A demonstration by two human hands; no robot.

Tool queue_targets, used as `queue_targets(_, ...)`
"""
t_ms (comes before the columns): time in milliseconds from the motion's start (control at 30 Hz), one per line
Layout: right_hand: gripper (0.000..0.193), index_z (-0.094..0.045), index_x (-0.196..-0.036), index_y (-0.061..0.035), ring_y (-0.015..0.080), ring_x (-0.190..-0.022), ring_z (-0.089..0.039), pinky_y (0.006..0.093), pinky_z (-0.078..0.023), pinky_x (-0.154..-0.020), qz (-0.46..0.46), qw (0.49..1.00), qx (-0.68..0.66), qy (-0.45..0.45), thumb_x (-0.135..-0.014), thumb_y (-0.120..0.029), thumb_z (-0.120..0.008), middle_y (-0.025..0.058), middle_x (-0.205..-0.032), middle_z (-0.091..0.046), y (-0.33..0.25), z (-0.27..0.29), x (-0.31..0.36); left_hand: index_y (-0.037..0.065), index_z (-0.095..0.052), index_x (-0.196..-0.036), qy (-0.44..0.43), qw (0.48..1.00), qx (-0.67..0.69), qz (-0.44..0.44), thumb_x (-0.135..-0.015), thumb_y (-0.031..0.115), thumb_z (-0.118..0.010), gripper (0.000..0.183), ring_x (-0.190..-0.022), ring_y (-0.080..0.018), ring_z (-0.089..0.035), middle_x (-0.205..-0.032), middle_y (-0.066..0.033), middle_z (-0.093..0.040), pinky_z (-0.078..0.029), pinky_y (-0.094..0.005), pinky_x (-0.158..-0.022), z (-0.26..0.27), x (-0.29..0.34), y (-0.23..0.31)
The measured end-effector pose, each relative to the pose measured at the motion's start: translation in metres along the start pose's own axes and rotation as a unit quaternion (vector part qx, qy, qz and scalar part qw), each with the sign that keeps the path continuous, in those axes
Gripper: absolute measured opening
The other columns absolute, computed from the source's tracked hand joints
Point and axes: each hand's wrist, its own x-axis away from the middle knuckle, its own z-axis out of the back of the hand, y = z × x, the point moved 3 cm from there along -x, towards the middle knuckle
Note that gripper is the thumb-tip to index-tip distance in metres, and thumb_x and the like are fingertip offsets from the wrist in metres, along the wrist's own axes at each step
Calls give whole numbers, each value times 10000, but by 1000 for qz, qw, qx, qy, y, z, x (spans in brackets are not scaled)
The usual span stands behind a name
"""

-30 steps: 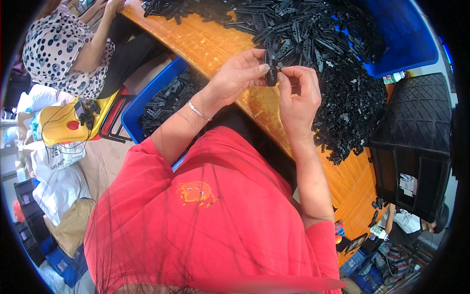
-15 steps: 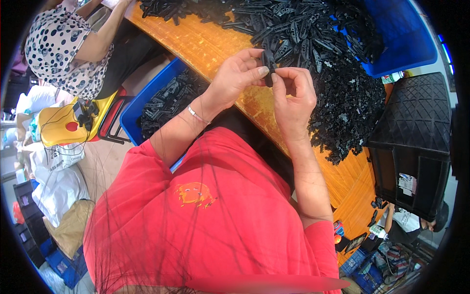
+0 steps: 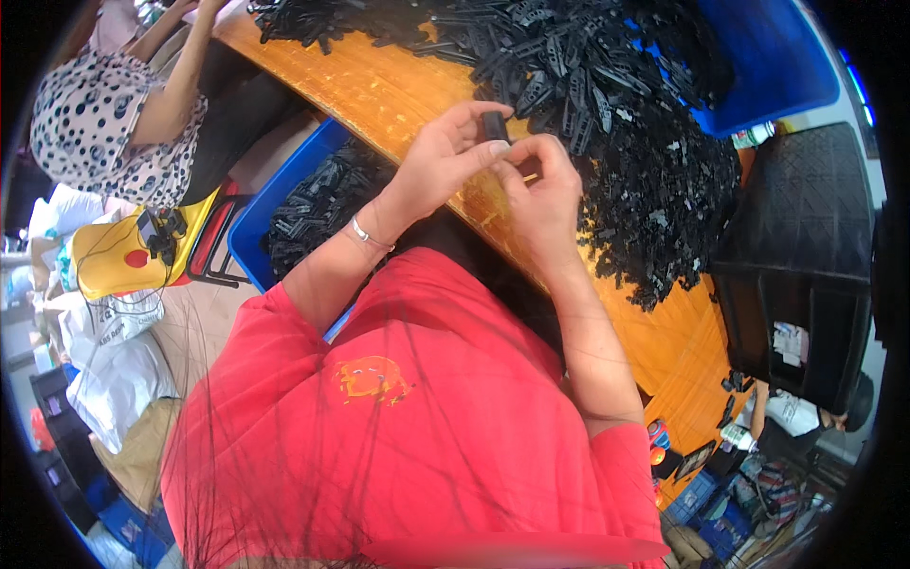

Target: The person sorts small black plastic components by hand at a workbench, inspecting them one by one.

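My left hand (image 3: 438,163) pinches a short black plastic piece (image 3: 494,125) between thumb and fingers, over the near edge of the wooden table (image 3: 379,93). Just right of it, my right hand (image 3: 547,194) is closed, its thumb and index finger pressed together by the piece's lower end, close to my left thumb. What those right fingertips hold is hidden. Beyond my hands lies a heap of long black plastic parts (image 3: 540,71). A pile of small black parts (image 3: 654,218) spreads to the right of my right hand.
Below the table's left edge stands a blue bin (image 3: 248,242) of black parts. Another blue bin (image 3: 787,90) lies tipped at the far right, above a black crate (image 3: 791,256). A person in a spotted top (image 3: 104,128) sits far left, near a yellow chair (image 3: 109,256).
Both hands have shifted slightly left in the picture. The black piece has turned in my left fingers, and my right fingertips have moved down to its lower end.
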Motion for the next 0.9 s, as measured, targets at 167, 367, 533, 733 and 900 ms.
queue_targets(167,273,-633,-873,-45,228,-710,-667,383,-527,-649,-45,999,7,-15,-807,-96,-893,89,-813,-641,18,-14,6,-31,-617,-1397,34,989,-143,16,-1016,-20,-685,387,-1029,-94,-682,-1138,-37,-719,-556,-237,-899,3,11,5)
queue_targets(367,274,-654,-860,-44,204,-678,-646,373,-516,-640,-126,971,-49,-199,-838,-178,-893,77,-766,-643,36,-28,25,-19,-623,-1391,10,960,-246,135,-1023,-4,-682,373,-1026,-79,-686,-1144,-27,-726,-563,-247,-885,39,39,-6)
queue_targets(533,136,-709,-945,-96,347,-795,-713,451,-565,-671,72,968,123,-208,-876,-164,-805,107,-938,-705,24,27,41,-1,-734,-1215,-91,829,-528,160,-983,58,-738,239,-1021,-134,-693,-1103,-71,-764,-553,-309,-906,85,66,62)
queue_targets(733,125,-705,-1018,-77,370,-842,-720,469,-591,-717,51,929,343,-130,-898,-64,-739,132,-1047,-646,54,74,49,38,-743,-1196,19,852,-522,27,-975,50,-736,221,-1053,-193,-733,-1164,-114,-770,-572,-346,-905,73,35,43)
queue_targets(900,142,-650,-1038,-74,391,-835,-715,493,-588,-717,56,906,386,-166,-918,0,-633,154,-1018,-619,60,69,41,115,-739,-1200,-25,716,-680,-158,-918,86,-739,283,-1055,-345,-702,-1109,-107,-722,-580,-438,-904,41,-39,-4)
